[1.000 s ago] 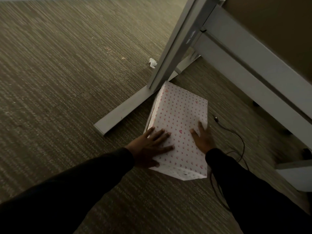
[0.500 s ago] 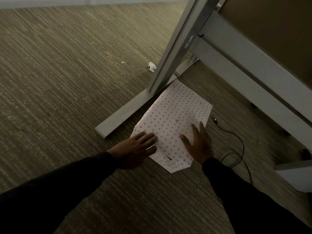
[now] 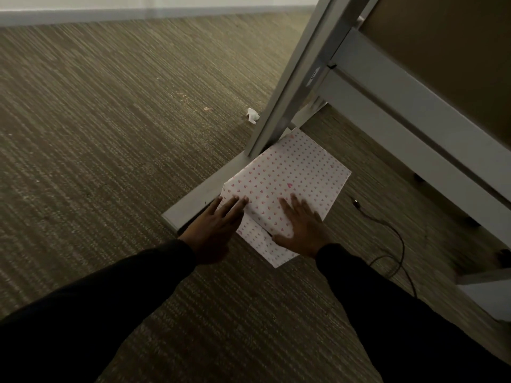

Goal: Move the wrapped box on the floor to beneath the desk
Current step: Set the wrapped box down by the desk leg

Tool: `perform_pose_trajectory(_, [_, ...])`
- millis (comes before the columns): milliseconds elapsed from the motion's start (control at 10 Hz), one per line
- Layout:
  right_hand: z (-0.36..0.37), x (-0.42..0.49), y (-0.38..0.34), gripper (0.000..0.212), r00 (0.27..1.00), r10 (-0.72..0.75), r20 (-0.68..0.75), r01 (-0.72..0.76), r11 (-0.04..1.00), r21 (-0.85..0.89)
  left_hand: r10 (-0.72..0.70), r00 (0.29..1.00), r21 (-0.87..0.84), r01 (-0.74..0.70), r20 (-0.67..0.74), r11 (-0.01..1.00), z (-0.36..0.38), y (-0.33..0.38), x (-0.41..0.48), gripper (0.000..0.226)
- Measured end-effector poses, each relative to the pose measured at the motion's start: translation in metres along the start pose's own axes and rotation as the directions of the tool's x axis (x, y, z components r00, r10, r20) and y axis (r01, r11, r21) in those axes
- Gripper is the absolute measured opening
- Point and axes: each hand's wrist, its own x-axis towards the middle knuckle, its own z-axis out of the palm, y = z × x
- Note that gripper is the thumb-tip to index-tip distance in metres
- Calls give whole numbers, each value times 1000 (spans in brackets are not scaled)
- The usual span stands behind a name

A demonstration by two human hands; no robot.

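Observation:
The wrapped box (image 3: 287,178), white paper with small pink hearts, lies on the carpet beside the desk's grey foot bar (image 3: 199,200) and under its slanted leg (image 3: 298,78). Its far corner reaches below the desk frame (image 3: 401,111). My left hand (image 3: 218,225) lies flat against the box's near left edge, fingers spread. My right hand (image 3: 301,225) presses flat on the box's top near its front corner. Neither hand wraps around the box.
A black cable (image 3: 387,236) loops on the carpet right of the box. A crumpled white scrap (image 3: 253,116) lies left of the desk leg. A second desk foot (image 3: 486,288) stands at the right. Open carpet spreads to the left.
The box has turned counter-clockwise and slid forward, so its far corner now lies under the desk leg. Both hands moved forward with it.

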Motion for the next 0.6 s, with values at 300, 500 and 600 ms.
perform_pose_trajectory(300, [-21, 40, -3, 111, 988, 109, 108, -111, 994, 9, -60, 995, -1, 60, 74, 998, 2, -9, -7, 85])
perform_pose_trajectory(500, [-32, 38, -19, 111, 974, 177, 144, -177, 984, -11, -51, 990, 14, 49, 132, 999, 5, -15, -17, 88])
perform_pose_trajectory(600, [-27, 30, -37, 106, 987, 149, 65, -149, 989, 0, -59, 984, 25, 55, 170, 998, 7, -18, -24, 87])
